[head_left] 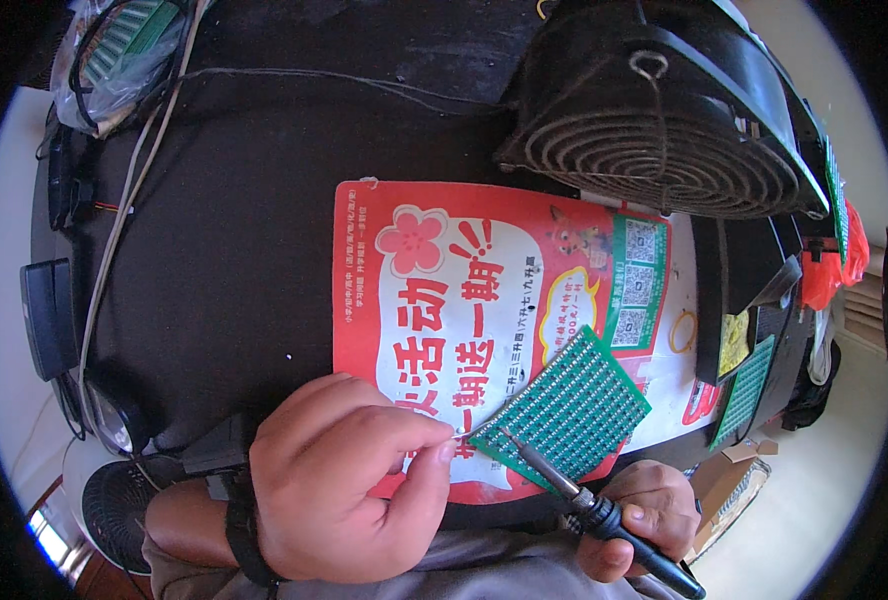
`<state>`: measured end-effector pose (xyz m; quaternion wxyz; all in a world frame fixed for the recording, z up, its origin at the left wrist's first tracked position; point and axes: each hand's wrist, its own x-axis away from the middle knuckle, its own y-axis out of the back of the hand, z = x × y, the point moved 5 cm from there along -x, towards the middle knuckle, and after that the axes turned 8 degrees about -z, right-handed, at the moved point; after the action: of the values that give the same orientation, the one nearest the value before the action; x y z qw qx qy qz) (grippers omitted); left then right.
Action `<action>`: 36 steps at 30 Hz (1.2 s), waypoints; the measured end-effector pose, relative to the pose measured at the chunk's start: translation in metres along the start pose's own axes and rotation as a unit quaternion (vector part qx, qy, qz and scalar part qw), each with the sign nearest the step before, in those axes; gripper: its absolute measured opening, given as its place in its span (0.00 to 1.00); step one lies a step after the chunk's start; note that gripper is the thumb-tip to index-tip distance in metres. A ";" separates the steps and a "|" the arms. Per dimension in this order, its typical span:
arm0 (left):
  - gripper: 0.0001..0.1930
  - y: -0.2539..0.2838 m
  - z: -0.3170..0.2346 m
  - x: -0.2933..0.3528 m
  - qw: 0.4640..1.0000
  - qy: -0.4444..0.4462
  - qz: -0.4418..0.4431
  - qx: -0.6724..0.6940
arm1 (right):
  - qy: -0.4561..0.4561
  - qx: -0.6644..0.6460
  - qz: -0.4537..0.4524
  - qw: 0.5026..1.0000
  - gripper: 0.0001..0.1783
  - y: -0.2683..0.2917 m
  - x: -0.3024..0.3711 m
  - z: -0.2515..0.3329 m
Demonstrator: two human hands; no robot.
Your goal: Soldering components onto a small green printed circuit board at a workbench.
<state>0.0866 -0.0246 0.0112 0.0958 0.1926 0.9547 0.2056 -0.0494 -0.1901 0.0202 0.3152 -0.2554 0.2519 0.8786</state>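
A green circuit board (589,395) with rows of small pads and parts lies tilted on a red and white printed sheet (359,290). My left hand (354,480) is closed in a pinch on a thin solder wire (461,435), whose end reaches the board's near left corner. My right hand (644,515) is wrapped round the dark handle of a soldering iron (599,515). The iron's tip points left and meets the board near that same corner; whether it touches a pad is too small to tell.
A black round-grilled fan (654,150) stands at the back right. Farther right are another green board (744,390) and a cardboard box (729,495). Cables (114,230) run down the left side past a black adapter (49,320); a plastic bag of boards (124,50) sits far left.
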 end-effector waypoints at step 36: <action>0.07 -0.003 0.000 0.000 0.999 -0.013 0.015 -0.026 | 0.005 -0.017 0.072 0.997 0.17 0.003 -0.002 -0.003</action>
<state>0.0858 -0.0265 0.0097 0.1103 0.2066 0.9447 0.2294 -0.0492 -0.1954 0.0199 0.2457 -0.2461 0.2562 0.9019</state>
